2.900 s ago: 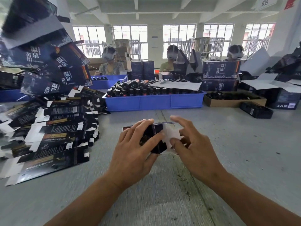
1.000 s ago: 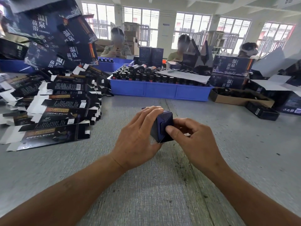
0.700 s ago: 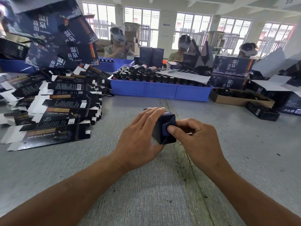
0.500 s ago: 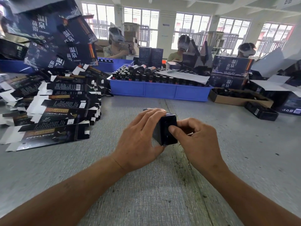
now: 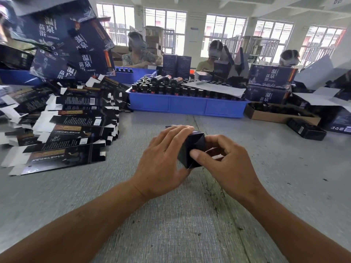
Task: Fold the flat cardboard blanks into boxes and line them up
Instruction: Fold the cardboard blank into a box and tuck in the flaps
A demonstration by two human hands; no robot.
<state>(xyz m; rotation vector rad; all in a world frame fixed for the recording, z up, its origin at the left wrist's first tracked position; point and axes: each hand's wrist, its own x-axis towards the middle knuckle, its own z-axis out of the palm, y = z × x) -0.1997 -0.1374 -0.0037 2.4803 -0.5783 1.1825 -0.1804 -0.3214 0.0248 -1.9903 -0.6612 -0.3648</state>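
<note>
In the head view, a small dark box (image 5: 192,149) sits at the centre of the frame, held between both hands just above the grey tabletop (image 5: 190,215). Its near end face points toward the camera, with one corner turned downward. The left hand (image 5: 163,160) wraps the box from the left side, fingers curled over its top edge and the thumb underneath near the lower corner. The right hand (image 5: 226,160) comes in from the right, its fingers curled, and its thumb tip presses flat on the near end face of the box; the other fingers are bent close behind the box's right side.

At the left of the frame a fanned heap of flat blanks (image 5: 62,128) lies on the tabletop, dark printed faces up with white flaps showing, well apart from the hands. Above them, in the upper left, larger dark cartons (image 5: 76,46) with white characters are piled at tilted angles. Across the upper middle stands a blue tray (image 5: 187,107) filled with dark bottles (image 5: 171,86), a grey sheet lying over its right part. To its right sits a shallow brown cardboard tray (image 5: 281,114) and a low black box (image 5: 305,129). Three people sit behind the tray by the windows.
</note>
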